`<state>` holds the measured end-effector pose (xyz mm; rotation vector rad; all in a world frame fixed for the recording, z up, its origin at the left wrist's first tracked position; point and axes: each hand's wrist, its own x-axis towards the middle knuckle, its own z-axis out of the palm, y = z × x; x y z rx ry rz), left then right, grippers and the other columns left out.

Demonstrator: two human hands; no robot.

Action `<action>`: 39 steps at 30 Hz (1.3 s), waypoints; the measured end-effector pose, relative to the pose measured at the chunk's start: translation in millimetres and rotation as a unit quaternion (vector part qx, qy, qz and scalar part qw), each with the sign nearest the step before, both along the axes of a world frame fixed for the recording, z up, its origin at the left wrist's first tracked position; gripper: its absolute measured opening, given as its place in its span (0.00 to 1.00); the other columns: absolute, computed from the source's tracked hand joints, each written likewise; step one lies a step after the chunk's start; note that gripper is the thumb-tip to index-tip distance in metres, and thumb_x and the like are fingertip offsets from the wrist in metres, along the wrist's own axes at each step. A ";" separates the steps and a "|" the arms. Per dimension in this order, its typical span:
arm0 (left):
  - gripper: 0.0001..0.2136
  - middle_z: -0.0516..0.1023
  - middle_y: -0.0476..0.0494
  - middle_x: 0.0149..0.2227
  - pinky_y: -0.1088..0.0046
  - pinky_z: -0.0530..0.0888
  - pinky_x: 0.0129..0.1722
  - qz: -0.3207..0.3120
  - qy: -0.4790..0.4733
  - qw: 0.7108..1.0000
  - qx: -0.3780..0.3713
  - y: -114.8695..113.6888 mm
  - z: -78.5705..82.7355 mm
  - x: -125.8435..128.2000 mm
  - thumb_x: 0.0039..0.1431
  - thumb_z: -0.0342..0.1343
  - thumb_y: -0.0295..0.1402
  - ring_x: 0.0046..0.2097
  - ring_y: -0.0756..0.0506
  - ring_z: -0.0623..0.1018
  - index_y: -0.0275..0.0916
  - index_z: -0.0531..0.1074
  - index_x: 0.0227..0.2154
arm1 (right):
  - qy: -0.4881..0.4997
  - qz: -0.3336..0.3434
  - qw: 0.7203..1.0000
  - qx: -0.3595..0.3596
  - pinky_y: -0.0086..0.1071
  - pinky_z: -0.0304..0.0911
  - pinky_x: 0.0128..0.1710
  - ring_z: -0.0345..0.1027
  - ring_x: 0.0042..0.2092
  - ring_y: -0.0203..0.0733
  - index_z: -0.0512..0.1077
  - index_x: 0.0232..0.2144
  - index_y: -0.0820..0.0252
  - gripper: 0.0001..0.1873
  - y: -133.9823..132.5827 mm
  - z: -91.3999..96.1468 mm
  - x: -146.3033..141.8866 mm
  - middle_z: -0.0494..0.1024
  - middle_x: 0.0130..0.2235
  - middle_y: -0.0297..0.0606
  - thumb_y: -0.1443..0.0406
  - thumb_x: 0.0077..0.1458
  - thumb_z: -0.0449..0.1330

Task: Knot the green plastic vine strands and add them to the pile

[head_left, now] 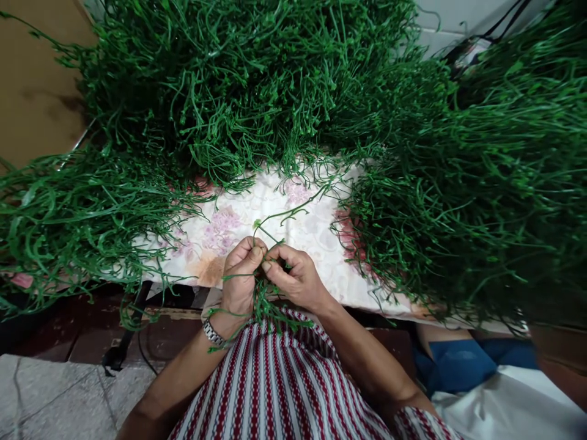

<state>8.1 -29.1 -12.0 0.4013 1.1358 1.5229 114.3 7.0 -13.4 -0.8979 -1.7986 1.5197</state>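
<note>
My left hand (241,272), with a metal watch (212,333) on its wrist, is closed in a pinch on a thin green branched stem (287,214), which looks like plastic. Beside it, almost touching, my right hand (296,278) is also closed, thumb and finger pinching the same stem near its lower part. The stem's long end reaches up and to the right over the floral cloth (293,238). More green sprigs (270,308) hang below my hands, against the striped garment (270,379). The exact spot between my fingertips is hidden.
Tall heaps of green stems (257,79) cover the table's back, with more piles at the left (87,214) and right (481,201). Another person's knee in blue shorts (461,360) shows at lower right. A black table leg (131,333) stands at lower left.
</note>
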 end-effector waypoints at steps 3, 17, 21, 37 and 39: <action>0.14 0.60 0.54 0.21 0.80 0.59 0.23 0.004 -0.060 0.998 -0.005 3.0 1.0 1.6 0.41 0.63 0.37 0.23 0.55 0.60 0.37 0.63 0.23 | 0.003 -0.025 1.000 0.010 0.23 0.53 0.24 0.52 0.24 0.28 0.64 0.24 0.62 0.10 -0.7 -0.9 -0.2 0.63 0.22 0.29 0.63 0.53 0.54; 0.14 0.62 0.54 0.21 0.79 0.60 0.25 0.023 -0.065 0.998 -0.008 11.6 -1.2 6.6 0.40 0.64 0.37 0.24 0.55 0.63 0.37 0.64 0.22 | -0.030 -0.111 0.989 0.089 0.24 0.51 0.23 0.52 0.23 0.29 0.64 0.24 0.61 0.08 -4.9 -3.2 0.1 0.62 0.21 0.28 0.63 0.52 0.54; 0.13 0.62 0.55 0.21 0.81 0.60 0.24 0.014 -0.070 0.997 0.004 12.0 -0.4 6.9 0.42 0.63 0.36 0.23 0.55 0.62 0.36 0.64 0.22 | -0.024 -0.112 0.989 0.092 0.24 0.52 0.24 0.53 0.23 0.29 0.65 0.24 0.61 0.07 -2.8 -4.3 1.0 0.63 0.21 0.28 0.64 0.51 0.55; 0.07 0.65 0.52 0.26 0.80 0.63 0.28 0.027 0.156 0.984 0.079 -0.7 -8.4 -5.9 0.51 0.59 0.34 0.28 0.53 0.65 0.37 0.69 0.24 | 0.063 0.006 0.994 -0.094 0.24 0.56 0.27 0.57 0.26 0.29 0.68 0.29 0.63 0.13 12.4 3.0 5.9 0.65 0.24 0.29 0.58 0.48 0.64; 0.06 0.66 0.52 0.26 0.79 0.63 0.29 0.027 0.137 0.987 0.082 0.4 -9.5 -5.0 0.50 0.60 0.33 0.28 0.53 0.66 0.37 0.69 0.24 | 0.086 -0.005 0.987 -0.139 0.24 0.55 0.26 0.56 0.25 0.29 0.67 0.28 0.63 0.16 10.0 -1.7 3.3 0.65 0.24 0.29 0.57 0.46 0.65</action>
